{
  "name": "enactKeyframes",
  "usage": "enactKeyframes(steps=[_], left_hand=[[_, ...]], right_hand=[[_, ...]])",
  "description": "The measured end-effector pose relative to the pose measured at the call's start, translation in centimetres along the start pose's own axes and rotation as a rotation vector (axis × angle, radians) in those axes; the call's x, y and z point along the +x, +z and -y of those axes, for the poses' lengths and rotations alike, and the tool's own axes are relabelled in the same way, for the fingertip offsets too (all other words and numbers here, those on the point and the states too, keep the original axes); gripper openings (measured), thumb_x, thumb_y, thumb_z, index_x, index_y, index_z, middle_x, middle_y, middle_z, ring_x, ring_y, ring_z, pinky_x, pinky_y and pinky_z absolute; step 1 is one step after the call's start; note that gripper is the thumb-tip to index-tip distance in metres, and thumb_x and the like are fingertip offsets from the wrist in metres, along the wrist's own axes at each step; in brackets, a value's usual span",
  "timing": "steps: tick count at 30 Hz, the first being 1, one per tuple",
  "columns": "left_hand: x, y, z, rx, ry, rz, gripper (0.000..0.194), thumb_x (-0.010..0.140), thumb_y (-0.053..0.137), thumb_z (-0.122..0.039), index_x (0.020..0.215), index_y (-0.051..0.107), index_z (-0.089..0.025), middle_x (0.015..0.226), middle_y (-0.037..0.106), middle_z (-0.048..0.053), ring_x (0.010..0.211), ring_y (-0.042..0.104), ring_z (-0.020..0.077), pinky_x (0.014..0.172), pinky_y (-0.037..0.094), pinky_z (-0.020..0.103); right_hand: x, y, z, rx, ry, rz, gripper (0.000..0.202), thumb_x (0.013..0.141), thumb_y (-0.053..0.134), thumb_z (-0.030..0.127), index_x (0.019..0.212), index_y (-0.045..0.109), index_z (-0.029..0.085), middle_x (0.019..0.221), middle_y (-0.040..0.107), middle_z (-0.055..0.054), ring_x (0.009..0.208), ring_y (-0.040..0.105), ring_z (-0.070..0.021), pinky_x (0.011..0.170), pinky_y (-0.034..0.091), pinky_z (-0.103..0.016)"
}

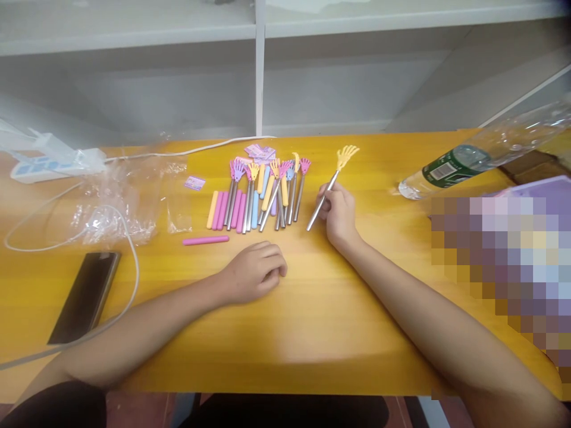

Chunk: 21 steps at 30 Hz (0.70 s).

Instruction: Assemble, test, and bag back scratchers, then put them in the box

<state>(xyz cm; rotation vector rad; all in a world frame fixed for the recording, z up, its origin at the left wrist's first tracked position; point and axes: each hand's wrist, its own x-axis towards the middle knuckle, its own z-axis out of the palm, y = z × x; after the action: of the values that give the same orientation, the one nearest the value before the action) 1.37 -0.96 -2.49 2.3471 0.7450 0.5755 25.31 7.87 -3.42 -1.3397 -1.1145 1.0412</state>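
Note:
My right hand (339, 217) grips the metal shaft of a yellow back scratcher (347, 156), its hand-shaped head tilted up and to the right. My left hand (256, 272) rests on the table, fingers curled in, with nothing visible in it. Just beyond it lies a group of back scratchers (281, 184) with purple, pink, yellow and blue heads on silver shafts. Among and beside these are coloured handle sleeves (220, 209) in pink, yellow and blue. One pink handle sleeve (206, 240) lies crosswise, apart from the others and nearer to me.
Clear plastic bags (129, 202) are heaped at the left, near a white power strip (62, 163) and its cables. A phone (84, 297) lies by my left forearm. Small printed cards (261, 153) sit behind the scratchers. A plastic bottle (450, 166) lies at the right.

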Motion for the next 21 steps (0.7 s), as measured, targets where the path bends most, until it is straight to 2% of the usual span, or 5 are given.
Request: enactKeyframes(steps=[4, 9, 11, 16, 21], left_hand=[[-0.1, -0.1, 0.1, -0.010, 0.001, -0.034, 0.022, 0.095, 0.049, -0.007, 0.095, 0.067, -0.019, 0.096, 0.070, 0.006, 0.094, 0.064, 0.0207, 0.087, 0.052, 0.035], [0.6, -2.2, 0.3, 0.123, -0.083, -0.228, 0.020, 0.098, 0.048, -0.009, 0.098, 0.066, -0.019, 0.099, 0.070, 0.007, 0.093, 0.065, 0.0203, 0.084, 0.053, 0.034], [1.6, -3.9, 0.7, 0.242, -0.166, -0.282, 0.020, 0.096, 0.048, -0.008, 0.098, 0.065, -0.019, 0.100, 0.070, 0.008, 0.096, 0.065, 0.0221, 0.087, 0.053, 0.036], [4.7, -8.9, 3.5, 0.579, -0.517, -0.236, 0.019, 0.096, 0.055, -0.019, 0.110, 0.066, -0.015, 0.111, 0.070, 0.015, 0.108, 0.065, 0.0315, 0.097, 0.054, 0.044], [4.1, -11.4, 5.5, 0.785, -0.810, -0.287, 0.029, 0.098, 0.053, -0.023, 0.123, 0.062, -0.012, 0.126, 0.069, 0.022, 0.124, 0.064, 0.0387, 0.106, 0.052, 0.051]], right_hand=[[0.1, 0.0, 0.0, 0.020, 0.001, -0.015, 0.028, 0.085, 0.048, 0.052, 0.084, 0.043, 0.025, 0.069, 0.032, 0.002, 0.055, 0.026, -0.0137, 0.050, 0.024, -0.027], [0.1, 0.2, 0.1, 0.026, 0.021, -0.035, 0.031, 0.087, 0.048, 0.054, 0.083, 0.040, 0.025, 0.069, 0.033, 0.002, 0.055, 0.027, -0.0140, 0.051, 0.026, -0.028], [0.1, 0.3, 0.2, 0.020, 0.025, -0.032, 0.034, 0.090, 0.047, 0.057, 0.082, 0.038, 0.025, 0.069, 0.031, 0.002, 0.055, 0.027, -0.0142, 0.051, 0.026, -0.028], [0.2, 0.3, 0.2, -0.002, 0.034, -0.038, 0.032, 0.094, 0.044, 0.053, 0.082, 0.037, 0.024, 0.070, 0.032, 0.002, 0.057, 0.030, -0.0149, 0.052, 0.031, -0.028], [0.4, 0.2, 0.1, -0.028, 0.041, -0.047, 0.028, 0.092, 0.040, 0.051, 0.084, 0.036, 0.024, 0.073, 0.033, 0.001, 0.061, 0.032, -0.0158, 0.057, 0.033, -0.029]])
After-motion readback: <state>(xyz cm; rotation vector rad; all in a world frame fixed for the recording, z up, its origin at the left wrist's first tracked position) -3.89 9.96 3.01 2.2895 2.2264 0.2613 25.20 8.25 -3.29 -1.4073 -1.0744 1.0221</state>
